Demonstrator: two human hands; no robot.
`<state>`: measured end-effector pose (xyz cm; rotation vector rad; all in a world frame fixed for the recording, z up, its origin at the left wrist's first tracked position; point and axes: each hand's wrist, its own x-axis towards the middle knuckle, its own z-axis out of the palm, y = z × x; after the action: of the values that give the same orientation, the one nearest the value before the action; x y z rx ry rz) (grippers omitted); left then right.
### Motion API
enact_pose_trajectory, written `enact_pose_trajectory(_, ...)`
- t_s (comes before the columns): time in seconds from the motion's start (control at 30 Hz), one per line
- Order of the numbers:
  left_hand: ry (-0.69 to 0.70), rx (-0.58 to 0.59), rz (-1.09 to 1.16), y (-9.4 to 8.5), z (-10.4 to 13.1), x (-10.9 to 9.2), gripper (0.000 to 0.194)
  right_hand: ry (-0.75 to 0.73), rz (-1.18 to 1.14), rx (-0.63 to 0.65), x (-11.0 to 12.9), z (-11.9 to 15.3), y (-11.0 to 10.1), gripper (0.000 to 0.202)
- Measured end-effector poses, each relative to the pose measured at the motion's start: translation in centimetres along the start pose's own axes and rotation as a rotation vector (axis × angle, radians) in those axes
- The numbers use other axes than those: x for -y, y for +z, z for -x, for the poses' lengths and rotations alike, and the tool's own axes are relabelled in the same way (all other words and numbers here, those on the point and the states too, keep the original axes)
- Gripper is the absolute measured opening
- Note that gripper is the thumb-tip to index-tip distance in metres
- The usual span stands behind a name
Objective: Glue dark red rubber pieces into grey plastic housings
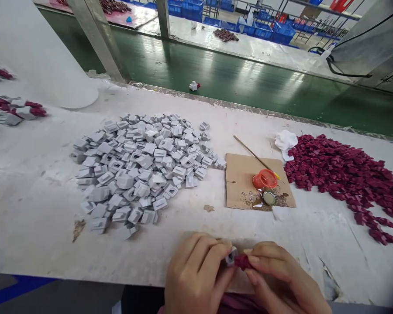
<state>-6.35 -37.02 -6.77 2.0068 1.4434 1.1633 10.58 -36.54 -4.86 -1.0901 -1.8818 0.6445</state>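
Observation:
Near the front edge of the table, my left hand [198,272] grips a grey plastic piece [230,256], its hollow end facing right. Pinched between thumb and fingers of my right hand [278,274] is a dark red plastic piece [242,261]. The two pieces meet end to end; whether one is inside the other I cannot tell. A heap of grey pieces [147,161] lies to the left. Another heap, of dark red pieces [343,174], spreads on the right.
Ahead lies a cardboard sheet [237,192] with a red cup [265,179], a bottle cap [269,197], wet spots and a thin stick [252,152]. White wadding [286,140] touches the red heap. A green conveyor belt [232,72] carries one joined piece [194,86]. Joined pieces [16,109] lie far left.

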Motion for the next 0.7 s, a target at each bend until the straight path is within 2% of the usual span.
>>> enact_pose_trajectory(0.13,-0.003,0.053,0.062,-0.43,-0.58,0.19,0.015,-0.070,0.109,0.081,-0.25,0.19,-0.85,0.025)
enact_pose_trajectory(0.3,-0.012,0.092,0.077,-0.50,-0.53,0.38,0.021,-0.091,0.155,0.118,-0.29,0.18,-1.08,0.026)
enact_pose_trajectory(0.5,-0.014,0.082,0.086,-0.45,-0.29,0.39,0.021,-0.109,0.181,0.177,0.05,-0.05,-1.11,0.024)
enact_pose_trajectory(0.7,0.005,0.064,0.071,-0.34,-0.49,0.15,0.023,-0.098,0.231,0.124,0.14,0.48,-0.74,0.026)
